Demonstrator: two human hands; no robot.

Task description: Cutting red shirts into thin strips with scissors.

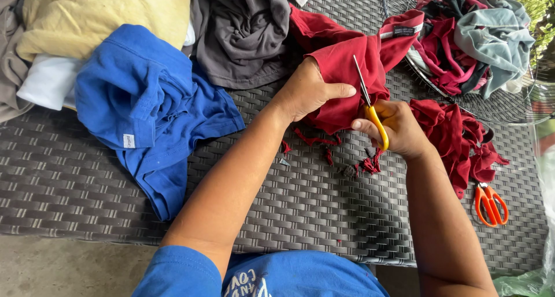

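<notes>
Dark red garment (347,66), crumpled, black label on a folded edge, lies mid-table on the woven grey table (87,181). Left hand (309,92) pinches its fabric, thumb pressed flat along the fold. Right hand (399,129) is closed through the handles of yellow-handled scissors (370,106), blades up against the cloth (blade gap unclear). Red scraps (370,164) lie below; orange scissors (490,203) rest at right.

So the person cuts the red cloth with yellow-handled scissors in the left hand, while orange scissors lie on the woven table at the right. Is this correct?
Not quite: the yellow-handled scissors are in the right hand, as the head view shows. The left hand holds the red cloth. The orange scissors do lie on the woven table at the right.
</notes>
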